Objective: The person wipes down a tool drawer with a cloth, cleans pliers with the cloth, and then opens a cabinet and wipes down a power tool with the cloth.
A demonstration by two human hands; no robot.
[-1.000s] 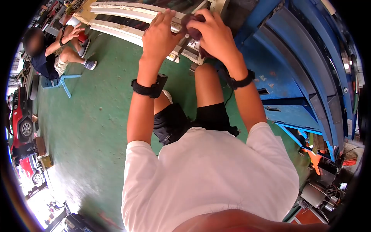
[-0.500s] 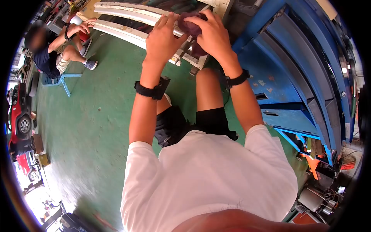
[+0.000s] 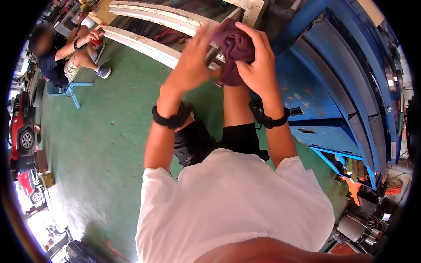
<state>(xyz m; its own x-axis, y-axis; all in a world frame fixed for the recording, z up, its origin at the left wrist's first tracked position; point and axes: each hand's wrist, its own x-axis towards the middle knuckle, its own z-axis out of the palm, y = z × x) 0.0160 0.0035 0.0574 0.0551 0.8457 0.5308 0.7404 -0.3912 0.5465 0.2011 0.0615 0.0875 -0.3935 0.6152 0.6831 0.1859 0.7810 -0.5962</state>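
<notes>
A crumpled dark purple cloth (image 3: 237, 46) is gripped in my right hand (image 3: 262, 65), fingers bent over its right side. Part of the cloth hangs down in front of my knee. My left hand (image 3: 191, 61) is just left of the cloth, smeared by motion, with its fingers apart and the thumb pointing toward the cloth. Behind both hands runs a white slatted frame (image 3: 153, 13) with worn, chipped paint. Its lower white rail (image 3: 140, 44) passes behind my left hand.
To the right stands a blue metal cabinet (image 3: 315, 101) with dark curved panels. A co-worker (image 3: 57, 61) sits on a blue stool (image 3: 72, 90) at the left, one hand at the frame's end. Green floor (image 3: 105, 144) spreads between us. Equipment (image 3: 353, 225) lies at lower right.
Both hands have drawn back toward my body from the frame. The cloth has come along in my right hand, while my left hand has come away from it.
</notes>
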